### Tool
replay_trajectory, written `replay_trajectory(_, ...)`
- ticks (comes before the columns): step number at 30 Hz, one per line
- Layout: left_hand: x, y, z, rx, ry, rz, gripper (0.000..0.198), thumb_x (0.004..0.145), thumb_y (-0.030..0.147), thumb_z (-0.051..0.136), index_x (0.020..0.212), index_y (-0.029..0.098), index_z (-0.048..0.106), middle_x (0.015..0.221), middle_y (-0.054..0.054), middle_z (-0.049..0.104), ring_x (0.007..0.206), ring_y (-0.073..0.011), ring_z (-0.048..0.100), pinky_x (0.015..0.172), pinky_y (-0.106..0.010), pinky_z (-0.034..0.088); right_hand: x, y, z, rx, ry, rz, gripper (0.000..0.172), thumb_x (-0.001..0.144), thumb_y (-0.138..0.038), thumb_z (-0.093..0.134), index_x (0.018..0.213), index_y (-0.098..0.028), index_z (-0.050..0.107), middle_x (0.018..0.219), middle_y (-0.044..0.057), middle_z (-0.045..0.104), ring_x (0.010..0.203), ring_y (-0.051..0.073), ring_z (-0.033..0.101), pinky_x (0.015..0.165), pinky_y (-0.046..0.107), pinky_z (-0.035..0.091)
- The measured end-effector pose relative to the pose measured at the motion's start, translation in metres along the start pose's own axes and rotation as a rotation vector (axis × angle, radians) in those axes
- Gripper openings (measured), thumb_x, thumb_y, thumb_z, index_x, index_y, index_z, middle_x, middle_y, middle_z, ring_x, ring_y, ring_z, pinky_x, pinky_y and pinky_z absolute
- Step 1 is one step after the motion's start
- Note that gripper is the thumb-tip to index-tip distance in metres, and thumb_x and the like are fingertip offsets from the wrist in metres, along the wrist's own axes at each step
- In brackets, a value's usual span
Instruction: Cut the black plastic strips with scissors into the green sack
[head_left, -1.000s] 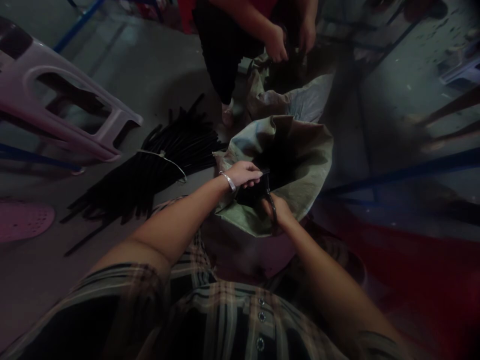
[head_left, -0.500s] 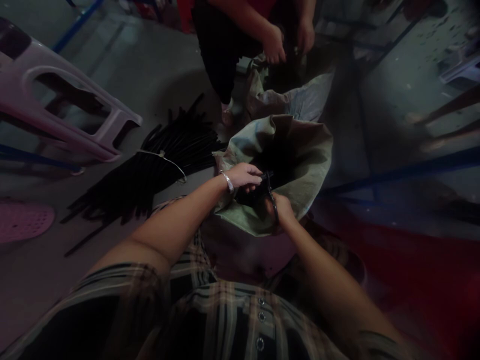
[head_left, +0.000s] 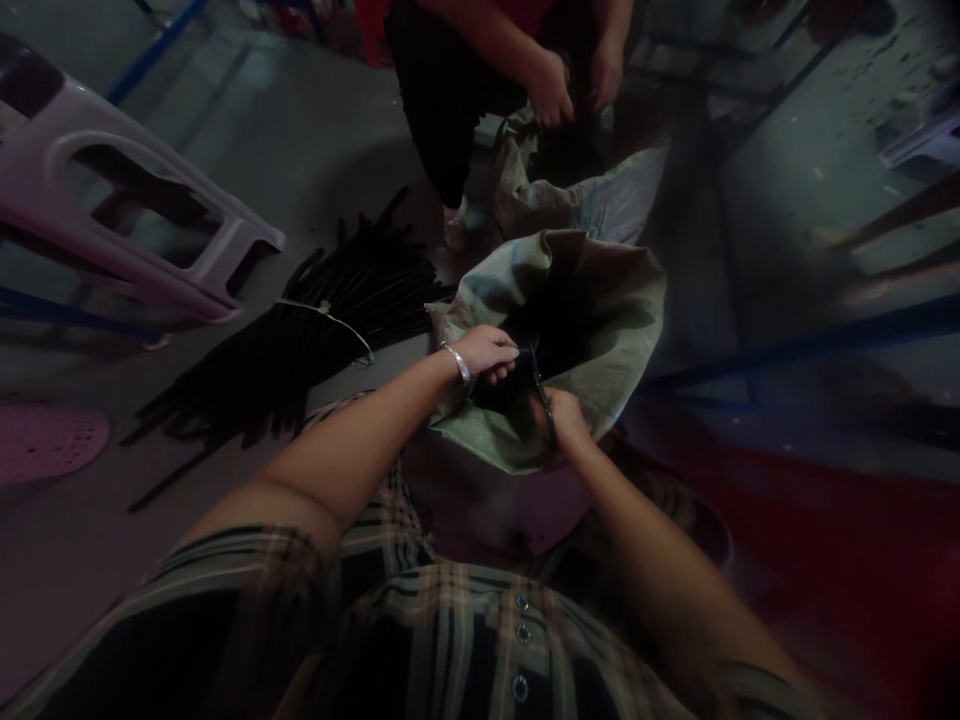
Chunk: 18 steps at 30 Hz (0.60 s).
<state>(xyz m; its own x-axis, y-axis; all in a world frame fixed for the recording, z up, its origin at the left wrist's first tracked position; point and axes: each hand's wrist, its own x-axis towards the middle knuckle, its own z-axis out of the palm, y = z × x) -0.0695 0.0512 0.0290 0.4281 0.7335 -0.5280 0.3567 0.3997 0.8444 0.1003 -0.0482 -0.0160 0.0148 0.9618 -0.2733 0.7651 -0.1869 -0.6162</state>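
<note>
Over the mouth of a green woven sack, the left hand curls shut around a black bunch and the right hand grips what look like scissors, a tied heap of black strips already on the floor, more dark stuff left in the sack.

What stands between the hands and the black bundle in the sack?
Nothing visible does: the left hand and right hand are already at the black bundle, inside the mouth of the woven sack.
</note>
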Motion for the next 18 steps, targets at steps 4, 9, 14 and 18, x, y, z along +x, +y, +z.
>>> replay_trajectory(4,-0.0001,0.0009,-0.0008,0.017,0.000,-0.004,0.015,0.076,0.021,0.063,0.084,0.010,0.058,0.059,-0.001,0.061,0.046,-0.0073,0.055,0.045,-0.019,0.047,-0.0007,-0.0016,-0.0004,0.024,-0.005,-0.003,0.035,0.076,-0.042,0.041,0.056,-0.016,0.052,0.052,0.000,0.050,0.051,0.010,0.044,0.049,0.020,0.029)
replay_trajectory(9,-0.0017,0.0031,-0.0022,0.003,0.023,-0.009,0.013,0.077,0.020,0.062,0.083,0.010,0.056,0.058,0.000,0.060,0.045,-0.0073,0.055,0.044,-0.019,0.046,0.0015,0.0001,-0.0027,0.023,0.036,0.014,0.039,0.079,-0.045,0.039,0.057,-0.015,0.053,0.054,0.001,0.050,0.053,0.010,0.045,0.050,0.020,0.030)
replay_trajectory(14,-0.0036,0.0050,-0.0004,-0.058,0.070,0.027,0.017,0.076,0.024,0.064,0.078,0.010,0.053,0.061,-0.001,0.061,0.047,-0.0074,0.056,0.044,-0.018,0.046,0.0055,0.0055,0.0000,-0.034,-0.067,-0.042,0.033,0.082,-0.042,0.039,0.075,-0.016,0.057,0.069,0.002,0.059,0.061,0.012,0.049,0.056,0.020,0.034)
replay_trajectory(18,-0.0019,0.0015,0.0041,-0.086,0.059,0.060,0.021,0.074,0.027,0.066,0.078,0.011,0.053,0.061,-0.001,0.061,0.048,-0.0082,0.057,0.044,-0.019,0.047,0.0046,0.0035,0.0026,-0.059,-0.164,-0.063,0.028,0.083,-0.040,0.041,0.087,-0.017,0.057,0.079,0.003,0.063,0.068,0.013,0.053,0.061,0.020,0.036)
